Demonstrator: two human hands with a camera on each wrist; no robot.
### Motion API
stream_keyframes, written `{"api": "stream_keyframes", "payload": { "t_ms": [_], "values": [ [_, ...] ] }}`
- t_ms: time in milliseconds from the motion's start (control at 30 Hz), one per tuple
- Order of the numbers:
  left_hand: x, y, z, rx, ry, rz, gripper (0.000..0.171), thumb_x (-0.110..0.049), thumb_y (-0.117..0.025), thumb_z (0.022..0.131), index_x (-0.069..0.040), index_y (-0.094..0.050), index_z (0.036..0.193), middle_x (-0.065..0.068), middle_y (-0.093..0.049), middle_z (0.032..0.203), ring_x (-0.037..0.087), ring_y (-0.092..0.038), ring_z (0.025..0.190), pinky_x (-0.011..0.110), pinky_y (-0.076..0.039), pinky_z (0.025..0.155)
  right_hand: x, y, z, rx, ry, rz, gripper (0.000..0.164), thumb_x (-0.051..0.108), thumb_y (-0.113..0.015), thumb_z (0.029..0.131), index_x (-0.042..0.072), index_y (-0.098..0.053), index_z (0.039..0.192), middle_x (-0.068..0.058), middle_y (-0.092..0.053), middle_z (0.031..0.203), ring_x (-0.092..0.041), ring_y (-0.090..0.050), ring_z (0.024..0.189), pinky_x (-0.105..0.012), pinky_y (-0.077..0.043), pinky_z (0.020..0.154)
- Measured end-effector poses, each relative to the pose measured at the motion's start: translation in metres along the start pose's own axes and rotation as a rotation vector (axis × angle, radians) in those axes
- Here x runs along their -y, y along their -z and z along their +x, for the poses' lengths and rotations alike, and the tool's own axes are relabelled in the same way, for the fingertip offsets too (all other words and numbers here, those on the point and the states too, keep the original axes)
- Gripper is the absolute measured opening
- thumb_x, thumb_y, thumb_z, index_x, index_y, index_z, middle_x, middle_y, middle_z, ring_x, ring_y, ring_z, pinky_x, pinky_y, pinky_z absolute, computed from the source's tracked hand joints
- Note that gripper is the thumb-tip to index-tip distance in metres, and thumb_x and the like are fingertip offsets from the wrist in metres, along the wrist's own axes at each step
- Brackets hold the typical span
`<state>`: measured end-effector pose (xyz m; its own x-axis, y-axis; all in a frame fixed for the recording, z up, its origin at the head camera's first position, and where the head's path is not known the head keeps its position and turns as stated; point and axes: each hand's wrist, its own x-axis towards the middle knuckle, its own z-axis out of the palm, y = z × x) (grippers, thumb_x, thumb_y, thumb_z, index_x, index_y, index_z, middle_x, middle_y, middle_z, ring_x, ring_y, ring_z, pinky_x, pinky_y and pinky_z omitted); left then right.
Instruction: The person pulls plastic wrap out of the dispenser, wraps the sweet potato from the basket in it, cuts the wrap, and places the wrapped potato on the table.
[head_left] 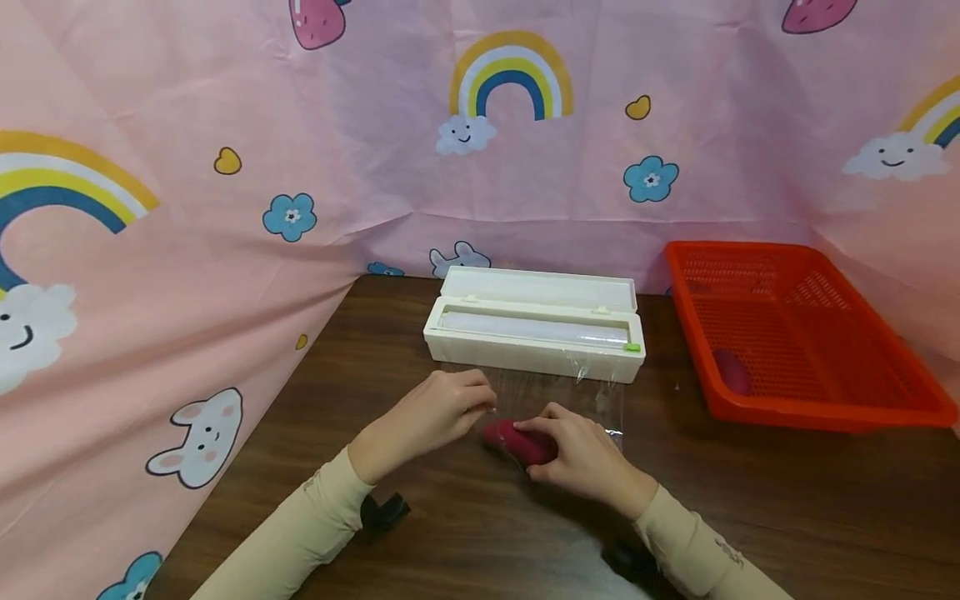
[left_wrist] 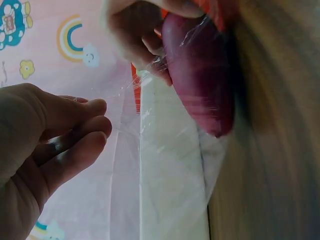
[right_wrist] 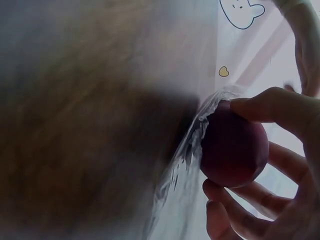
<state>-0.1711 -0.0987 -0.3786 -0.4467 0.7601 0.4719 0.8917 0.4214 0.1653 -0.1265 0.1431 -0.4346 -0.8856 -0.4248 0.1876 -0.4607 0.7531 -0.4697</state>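
Observation:
A purple-red, smooth, tapered sweet potato (head_left: 527, 444) is held in my right hand (head_left: 588, 454), thumb on one side and fingers on the other. Clear cling film (left_wrist: 172, 160) stretches over and around it; in the right wrist view, crumpled film (right_wrist: 197, 135) runs along one side of the sweet potato (right_wrist: 235, 145). My left hand (head_left: 442, 408) pinches an edge of the film between thumb and fingertips, just left of the sweet potato's tip. From the film box (head_left: 532, 360), the sheet comes forward over the table under my right hand.
The white box stands at the back with its lid raised and a film roll (head_left: 536, 327) inside. A red plastic basket (head_left: 832, 410) at the right contains another purple-red sweet potato (head_left: 731, 372). Patterned pink cloth (head_left: 375, 100) hangs behind and at the left of the brown table (head_left: 450, 533).

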Motion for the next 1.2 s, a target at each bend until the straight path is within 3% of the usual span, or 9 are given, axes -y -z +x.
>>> {"api": "stream_keyframes", "payload": {
  "t_ms": [200,633,733,900,1067,1200],
  "values": [
    [0.017,-0.029,0.026,0.027,-0.022,-0.072,0.006,-0.003,-0.074,0.09,-0.008,-0.078,0.091,0.0,-0.069,0.088,0.008,-0.065,0.075,0.019,-0.054,0.067,-0.005,0.001,0.001,0.003,0.048,-0.027,0.053,0.027,-0.088,0.071,0.024,-0.076,0.122,0.008,-0.063,0.099,-0.004,-0.053,0.075,-0.021,-0.041,0.059],
    [0.033,-0.065,0.034,0.124,0.071,-0.086,0.005,-0.006,-0.078,0.087,-0.01,-0.08,0.089,0.0,-0.071,0.086,0.011,-0.067,0.078,0.023,-0.055,0.071,-0.001,0.001,0.0,-0.057,0.151,-0.143,0.052,0.028,-0.089,0.067,0.021,-0.075,0.116,0.008,-0.066,0.095,-0.006,-0.056,0.074,-0.023,-0.044,0.06],
    [0.033,-0.07,0.033,0.152,0.102,-0.083,0.004,-0.009,-0.079,0.086,-0.012,-0.081,0.089,-0.001,-0.072,0.086,0.01,-0.067,0.078,0.023,-0.055,0.072,0.0,0.001,-0.001,-0.063,0.139,-0.162,0.056,0.028,-0.09,0.064,0.017,-0.069,0.115,0.008,-0.067,0.091,-0.006,-0.056,0.071,-0.023,-0.043,0.058],
    [0.033,-0.074,0.034,0.202,0.141,-0.067,0.006,-0.007,-0.079,0.085,-0.014,-0.081,0.086,-0.002,-0.073,0.083,0.009,-0.066,0.077,0.023,-0.055,0.071,0.002,0.001,-0.001,-0.072,0.138,-0.171,0.07,0.028,-0.091,0.063,0.016,-0.063,0.126,0.005,-0.071,0.097,-0.008,-0.06,0.072,-0.025,-0.047,0.059],
    [0.032,-0.076,0.035,0.254,0.238,-0.065,0.012,-0.012,-0.082,0.084,-0.016,-0.073,0.077,-0.006,-0.069,0.074,0.005,-0.058,0.068,0.021,-0.049,0.064,0.002,-0.003,0.0,-0.079,0.165,-0.19,0.059,0.027,-0.088,0.062,0.018,-0.073,0.119,0.008,-0.062,0.087,-0.006,-0.05,0.067,-0.023,-0.042,0.058],
    [0.033,-0.075,0.036,0.261,0.327,-0.128,0.018,-0.012,-0.083,0.081,-0.016,-0.066,0.076,-0.007,-0.063,0.068,0.004,-0.053,0.062,0.02,-0.045,0.059,0.003,-0.004,0.001,-0.086,0.156,-0.192,0.057,0.028,-0.089,0.062,0.018,-0.074,0.116,0.008,-0.061,0.086,-0.005,-0.049,0.068,-0.022,-0.04,0.058]
  ]
}}
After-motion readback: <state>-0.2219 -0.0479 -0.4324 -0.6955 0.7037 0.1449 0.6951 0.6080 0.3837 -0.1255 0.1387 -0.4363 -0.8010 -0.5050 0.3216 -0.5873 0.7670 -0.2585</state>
